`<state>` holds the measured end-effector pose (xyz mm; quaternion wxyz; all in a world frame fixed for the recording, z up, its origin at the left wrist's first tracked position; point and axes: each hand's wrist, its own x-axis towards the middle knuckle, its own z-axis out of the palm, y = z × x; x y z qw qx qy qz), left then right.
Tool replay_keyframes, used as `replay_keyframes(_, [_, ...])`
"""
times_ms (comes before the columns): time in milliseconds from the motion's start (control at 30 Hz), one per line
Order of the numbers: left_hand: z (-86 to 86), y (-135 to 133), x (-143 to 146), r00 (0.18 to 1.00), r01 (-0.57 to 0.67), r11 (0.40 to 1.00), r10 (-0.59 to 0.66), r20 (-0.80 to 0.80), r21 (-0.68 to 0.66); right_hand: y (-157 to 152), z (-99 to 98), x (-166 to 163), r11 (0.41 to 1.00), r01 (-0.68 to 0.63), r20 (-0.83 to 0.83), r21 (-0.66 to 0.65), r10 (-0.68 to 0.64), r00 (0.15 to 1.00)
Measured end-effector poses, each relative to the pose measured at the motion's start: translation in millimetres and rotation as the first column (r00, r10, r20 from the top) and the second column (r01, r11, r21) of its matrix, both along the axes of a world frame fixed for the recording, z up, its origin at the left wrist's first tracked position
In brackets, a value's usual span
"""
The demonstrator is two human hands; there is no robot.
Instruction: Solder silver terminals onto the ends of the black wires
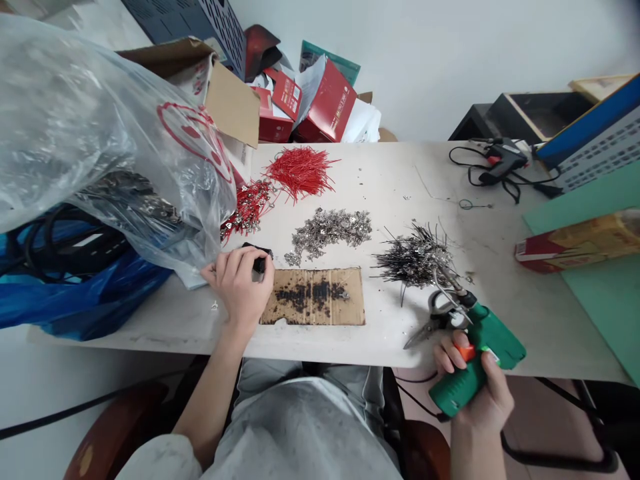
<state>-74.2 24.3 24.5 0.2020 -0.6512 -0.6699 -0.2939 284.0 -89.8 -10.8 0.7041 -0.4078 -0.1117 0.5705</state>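
Observation:
My right hand (485, 387) grips a green soldering gun (480, 340), fingers at its orange trigger. Its metal nozzle points up and left toward a pile of black wires (415, 253) with metal pieces on them. Below the nozzle lies a pair of scissors (425, 328), partly covered by the gun. My left hand (241, 283) is closed, its fingers curled beside a small black object (259, 261) at the left edge of a scorched cardboard piece (315, 313). What its fingertips hold is hidden. Behind the cardboard sits a heap of small metal terminals (333, 230).
A clear plastic bag (115, 120) bulges over the table's left side, above a blue bag (100, 293). Red wires (300, 172) are piled at the back. A black glue gun-like tool (500, 163) with its cord lies back right, near a red-and-yellow packet (575, 245).

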Motion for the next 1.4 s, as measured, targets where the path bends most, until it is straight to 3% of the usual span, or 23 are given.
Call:
replay_keyframes(267, [11.5,-6,7,0.997,0.054,0.995,-0.059,0.058,0.082,2,2.8,-2,1.0,0.003,0.009,0.016,-0.003,1.0])
replay_keyframes(433, [20.4,-11,16,0.962,0.218,0.968,-0.235,0.142,0.124,2,3.7,-2,1.0,0.004,0.013,-0.001,-0.004,1.0])
replay_keyframes(667, [18.7,-23,33,0.833,0.432,0.899,-0.43,0.348,0.077,2,6.1,-3,1.0,0.002,0.031,-0.016,-0.001,1.0])
replay_keyframes(800, [10.6,-31,43,0.735,0.48,0.877,-0.41,0.54,0.013,2,6.5,-3,1.0,-0.003,0.038,-0.017,0.004,0.999])
replay_keyframes(1067, [-4.0,-43,53,0.667,0.504,0.861,-0.341,0.662,-0.064,2,5.9,-2,1.0,-0.001,0.05,-0.025,0.003,0.999])
replay_keyframes(1300, [1.1,-54,65,0.591,0.556,0.828,-0.331,0.736,-0.074,0,24.1,-24,1.0,0.018,0.148,-0.008,-0.017,0.989])
replay_keyframes(1400, [8.8,-63,75,0.473,0.605,0.793,-0.289,0.833,-0.069,-1,35.4,-51,1.0,0.008,0.236,-0.021,-0.002,0.972])
